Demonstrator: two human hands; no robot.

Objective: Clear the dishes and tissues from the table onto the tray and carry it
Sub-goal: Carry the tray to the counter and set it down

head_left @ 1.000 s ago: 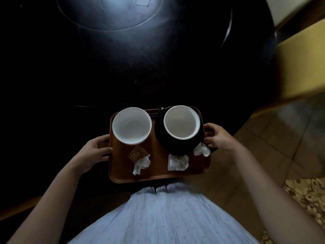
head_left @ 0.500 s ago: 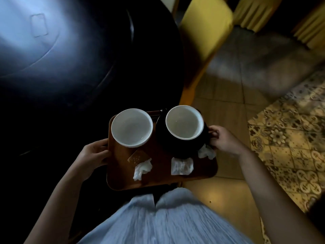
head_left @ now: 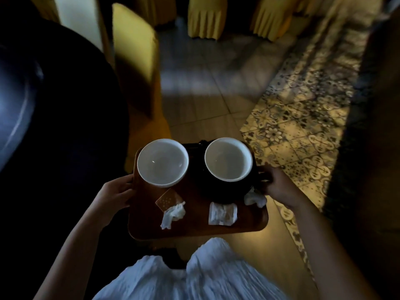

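I hold a brown tray [head_left: 194, 229] level in front of my waist, above the floor. My left hand [head_left: 115, 194] grips its left edge and my right hand [head_left: 278, 186] grips its right edge. On the tray a white bowl [head_left: 162, 162] stands at the back left. A second white bowl [head_left: 228, 159] sits in a dark dish [head_left: 216, 192] at the back right. Crumpled tissues lie in front: one [head_left: 172, 214] beside a small orange packet [head_left: 167, 200], a flat one [head_left: 222, 213] in the middle, and one [head_left: 255, 199] by my right hand.
The dark round table [head_left: 54, 118] is on my left. A yellow-covered chair [head_left: 135, 59] stands just beyond the tray, and more yellow chairs [head_left: 204, 17] stand farther off. Tiled floor [head_left: 205, 100] and a patterned carpet [head_left: 303, 118] stretch ahead and to the right.
The view has swung right, away from the table, and the tray has come with me; it now hangs over the floor. Both hands keep their hold on its edges.
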